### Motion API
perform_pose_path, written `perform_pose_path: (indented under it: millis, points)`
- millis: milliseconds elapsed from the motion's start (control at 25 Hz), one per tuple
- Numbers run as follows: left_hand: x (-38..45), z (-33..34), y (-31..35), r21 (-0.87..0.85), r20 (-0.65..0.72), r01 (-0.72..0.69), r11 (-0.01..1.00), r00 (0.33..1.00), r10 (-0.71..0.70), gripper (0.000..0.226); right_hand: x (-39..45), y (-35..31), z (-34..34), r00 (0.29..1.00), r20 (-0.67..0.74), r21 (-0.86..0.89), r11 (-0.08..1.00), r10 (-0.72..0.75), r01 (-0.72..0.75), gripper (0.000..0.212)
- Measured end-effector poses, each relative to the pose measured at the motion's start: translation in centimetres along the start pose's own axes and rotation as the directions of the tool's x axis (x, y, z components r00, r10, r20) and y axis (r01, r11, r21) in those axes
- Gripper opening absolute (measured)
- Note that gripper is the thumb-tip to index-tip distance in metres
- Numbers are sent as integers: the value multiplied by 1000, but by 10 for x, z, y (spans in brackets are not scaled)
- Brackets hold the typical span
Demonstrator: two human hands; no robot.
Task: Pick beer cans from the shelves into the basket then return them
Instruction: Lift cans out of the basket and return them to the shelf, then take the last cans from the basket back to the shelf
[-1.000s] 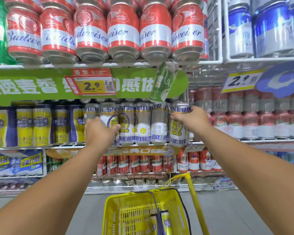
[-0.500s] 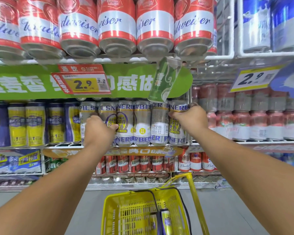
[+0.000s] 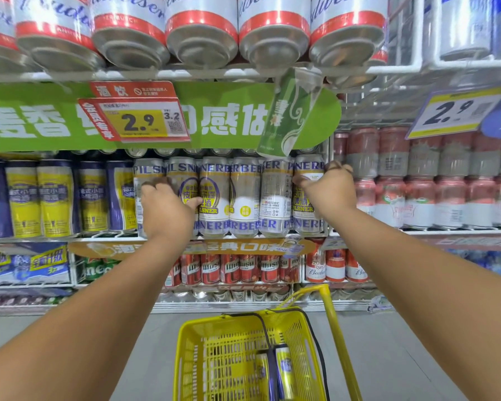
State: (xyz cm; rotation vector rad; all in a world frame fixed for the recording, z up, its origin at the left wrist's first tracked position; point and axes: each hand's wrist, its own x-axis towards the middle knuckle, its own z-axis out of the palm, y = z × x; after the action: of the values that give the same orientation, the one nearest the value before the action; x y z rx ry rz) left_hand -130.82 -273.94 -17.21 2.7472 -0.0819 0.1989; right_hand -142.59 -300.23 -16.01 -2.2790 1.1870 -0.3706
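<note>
A row of silver Pilsner beer cans (image 3: 243, 195) stands on the middle shelf. My left hand (image 3: 165, 206) wraps round a can near the left end of the row (image 3: 182, 175). My right hand (image 3: 329, 189) wraps round the rightmost can (image 3: 308, 169). Both cans stand upright on the shelf among the others. Below, the yellow basket (image 3: 203, 357) sits on the floor with two yellow-and-blue cans (image 3: 284, 369) lying inside.
Red-and-white Budweiser cans (image 3: 200, 27) fill the shelf above, behind a green banner with a 2.9 price tag (image 3: 139, 121). Yellow-blue cans (image 3: 52, 198) stand to the left, pink cans (image 3: 422, 192) to the right. The basket's yellow handle (image 3: 337, 328) rises upright.
The view has moved closer to the shelf. Both hands stay on the same silver cans, which have not left the shelf.
</note>
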Motion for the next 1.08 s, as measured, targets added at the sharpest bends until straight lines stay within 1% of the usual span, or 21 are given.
perform_pose_path:
  millis: [80,160,240,360,400,480,560,640,760,880,1080]
  points:
    - [-3,0,-3,16,-8,-38,999,999,38,76,-2,4,3,1000,0,-5,999,-31,31,84]
    - [-8,-2,-8,109,-31,-115,987,992,119,73,-7,8,4,998,-1,-32,998,-58,58,85]
    - [-11,-2,-17,230,-54,-219,948,970,237,69,-12,13,5,995,-6,-75,993,-95,95,80]
    - [-13,-2,-31,327,-49,-334,884,928,369,69,-25,20,3,988,-9,-102,983,-155,153,70]
    - [-14,-2,-36,355,-33,-363,862,916,399,72,-31,23,3,983,-16,-121,976,-185,182,69]
    - [-21,-1,-49,396,7,-411,821,895,445,78,-46,34,4,956,-33,-199,940,-291,279,74]
    - [-32,-1,-60,391,21,-462,796,869,494,80,-63,45,7,918,-27,-250,892,-396,377,81]
    - [-45,0,-70,365,24,-512,778,840,542,83,-79,58,11,895,5,-298,853,-446,427,86]
    - [-71,4,-86,360,73,-555,750,818,570,85,-108,79,17,873,50,-377,801,-484,465,88]
    - [-106,12,-102,328,126,-604,726,790,600,84,-142,103,23,848,92,-418,753,-522,509,87]
    - [-156,39,-122,264,181,-684,680,728,661,81,-191,148,46,830,201,-466,694,-521,548,85]
